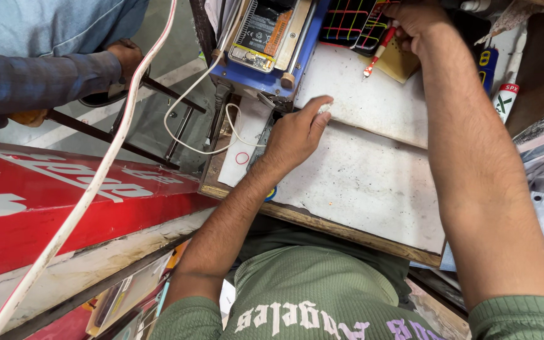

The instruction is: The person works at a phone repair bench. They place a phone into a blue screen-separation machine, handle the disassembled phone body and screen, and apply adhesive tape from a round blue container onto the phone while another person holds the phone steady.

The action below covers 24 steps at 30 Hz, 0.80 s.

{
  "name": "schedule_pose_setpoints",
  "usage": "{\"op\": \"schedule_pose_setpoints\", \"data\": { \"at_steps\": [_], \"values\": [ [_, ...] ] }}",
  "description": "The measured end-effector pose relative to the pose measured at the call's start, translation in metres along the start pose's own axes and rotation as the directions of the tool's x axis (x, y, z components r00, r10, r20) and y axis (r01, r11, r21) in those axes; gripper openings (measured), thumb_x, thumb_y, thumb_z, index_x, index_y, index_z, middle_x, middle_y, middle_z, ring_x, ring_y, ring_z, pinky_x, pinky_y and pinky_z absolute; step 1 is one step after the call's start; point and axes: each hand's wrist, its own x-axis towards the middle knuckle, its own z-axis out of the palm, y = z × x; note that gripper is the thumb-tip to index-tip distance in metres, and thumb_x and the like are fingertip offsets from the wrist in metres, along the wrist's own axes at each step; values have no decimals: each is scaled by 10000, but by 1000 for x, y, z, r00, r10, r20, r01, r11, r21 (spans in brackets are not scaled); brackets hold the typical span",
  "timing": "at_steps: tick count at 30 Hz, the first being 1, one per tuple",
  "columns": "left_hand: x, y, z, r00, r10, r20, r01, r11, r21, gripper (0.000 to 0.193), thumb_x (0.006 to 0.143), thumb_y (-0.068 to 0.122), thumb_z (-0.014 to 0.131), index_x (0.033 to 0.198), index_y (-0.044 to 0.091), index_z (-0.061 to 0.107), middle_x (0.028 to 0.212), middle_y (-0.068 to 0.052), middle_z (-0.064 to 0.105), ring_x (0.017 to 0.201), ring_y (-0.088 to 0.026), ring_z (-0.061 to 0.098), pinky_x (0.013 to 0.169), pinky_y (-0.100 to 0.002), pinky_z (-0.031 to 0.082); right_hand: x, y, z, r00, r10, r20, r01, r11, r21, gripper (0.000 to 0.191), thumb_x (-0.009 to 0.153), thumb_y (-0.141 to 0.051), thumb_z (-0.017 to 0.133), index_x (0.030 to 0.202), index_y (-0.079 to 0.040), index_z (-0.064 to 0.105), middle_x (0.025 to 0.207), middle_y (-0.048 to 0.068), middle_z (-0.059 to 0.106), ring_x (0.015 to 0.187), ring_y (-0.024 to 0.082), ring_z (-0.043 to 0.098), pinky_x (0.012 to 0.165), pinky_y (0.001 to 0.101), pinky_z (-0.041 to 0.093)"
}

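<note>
a small white piece is pinched between the curled fingertips of the left hand on the worn white board; the right hand is closed around a red-tipped tool beside the blue machine

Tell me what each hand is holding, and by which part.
Left hand rests on the white board, fingertips pinching something small and white; what it is cannot be told. Right hand reaches among tools at the top; its grip is hidden.
</note>
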Motion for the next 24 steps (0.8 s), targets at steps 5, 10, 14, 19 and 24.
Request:
{"op": "schedule_pose_setpoints", "data": {
  "at_steps": [5,10,14,19,24],
  "values": [
    [-1,-2,-3,999,31,-37,-30,999,41,376,1084,366,447,1359,157,596,722,-95,731,702,-267,753,630,-419,588,3,7,-23,1000,-3,-19,4,996,89,148,1008,-363,659,979,-220,680,750,-93,632,616,47,531,551,231,482],
    [4,-3,7,989,108,-105,-110,994,-18,369,1101,329,455,1379,130,596,766,-80,745,730,-237,763,659,-387,598,5,44,-50,999,30,-14,-19,863,505,172,1052,-305,656,963,-166,606,737,-35,597,564,58,513,439,208,367],
    [14,6,18,981,124,-152,-146,979,-143,347,1023,328,598,1298,133,680,823,-62,781,719,-180,782,653,-333,615,-14,83,-41,916,-197,351,-224,473,852,171,1082,-178,575,1135,-25,629,888,82,701,607,139,613,469,219,499],
    [16,21,19,960,104,-260,-150,975,-166,311,1001,316,658,1243,131,720,850,-56,793,675,-163,764,631,-316,599,-49,116,2,880,-273,388,-357,158,921,270,1077,-75,539,1253,128,572,1042,233,732,845,278,771,688,269,670],
    [11,31,13,960,93,-264,-124,987,-101,298,1002,313,661,1219,122,734,828,-84,777,652,-188,751,606,-339,582,-67,118,24,906,-217,364,-349,107,931,198,1050,-46,576,1160,117,585,1004,221,738,834,257,779,703,273,677]
  ]
}}
